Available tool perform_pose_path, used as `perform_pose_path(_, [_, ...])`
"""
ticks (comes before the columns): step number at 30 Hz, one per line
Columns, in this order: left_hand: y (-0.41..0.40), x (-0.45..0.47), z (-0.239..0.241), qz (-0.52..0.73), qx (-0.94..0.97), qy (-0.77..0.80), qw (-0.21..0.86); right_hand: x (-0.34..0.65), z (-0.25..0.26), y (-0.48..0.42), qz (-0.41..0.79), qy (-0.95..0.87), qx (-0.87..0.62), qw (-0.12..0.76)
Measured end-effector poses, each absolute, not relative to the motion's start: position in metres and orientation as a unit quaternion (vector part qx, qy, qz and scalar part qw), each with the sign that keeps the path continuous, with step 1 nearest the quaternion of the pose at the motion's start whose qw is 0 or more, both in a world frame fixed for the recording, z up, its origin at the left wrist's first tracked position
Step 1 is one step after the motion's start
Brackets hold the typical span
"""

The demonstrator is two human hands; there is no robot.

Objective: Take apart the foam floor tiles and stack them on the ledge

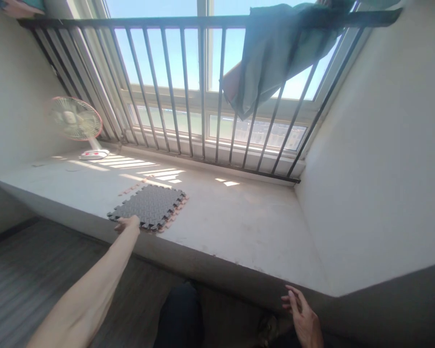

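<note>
The grey foam mat (149, 207) lay flat on the wide window ledge (239, 227), close to the front edge, with a pinkish mat (174, 216) showing from under it along its right and near sides. My left hand (128, 224) was stretched out at the end of a straight arm and rested at the near left corner of the grey mat, fingers curled at its edge; I think they were pinching it, but the hand was small and far off, so I could not tell whether it was truly gripping. My right hand (304, 321) hung low and well apart from the mat, open with the fingers spread, its tips touching the dark front face of the ledge and holding nothing.

Stripes of sunlight fell across the ledge behind the mat. Further back on the left stood a small fan (75, 119) with a pink rim, on its white base against the wall. A dark metal railing (203, 92) ran the whole width of the window (159, 58), and a teal cloth (275, 58) was draped over its top rail on the right, hanging down between the bars. Below me the wooden floor (32, 290) was in shadow, and my dark-clothed knee (181, 319) showed at the bottom of the view.
</note>
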State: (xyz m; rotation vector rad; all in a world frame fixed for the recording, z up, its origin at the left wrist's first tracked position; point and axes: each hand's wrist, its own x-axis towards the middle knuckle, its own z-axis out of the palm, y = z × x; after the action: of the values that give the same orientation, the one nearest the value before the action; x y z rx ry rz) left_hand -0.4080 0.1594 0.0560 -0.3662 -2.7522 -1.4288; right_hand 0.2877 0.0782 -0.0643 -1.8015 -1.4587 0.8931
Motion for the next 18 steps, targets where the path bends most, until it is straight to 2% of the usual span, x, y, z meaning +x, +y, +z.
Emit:
perform_pose_path(4, [0.166,-0.348,0.050,-0.521,-0.052,-0.852,-0.002,0.277,-0.054,0.074,0.313,-0.580,-0.677,0.328])
perform_pose_path(8, [0.135,-0.221,0.025,-0.657,-0.182,-0.731,-0.018,0.265,-0.042,0.068,0.258,-0.626,-0.656,0.334])
perform_pose_path(10, [0.097,-0.146,0.001,-0.651,-0.281,-0.701,-0.077,0.257,-0.041,0.060,0.223,-0.659,-0.630,0.345])
perform_pose_path(14, [0.006,-0.024,-0.066,-0.498,-0.479,-0.679,-0.247,0.224,-0.053,0.022,0.203,-0.712,-0.578,0.344])
perform_pose_path(18, [-0.059,0.030,-0.116,-0.257,-0.546,-0.668,-0.436,0.182,-0.054,-0.037,0.184,-0.746,-0.549,0.330])
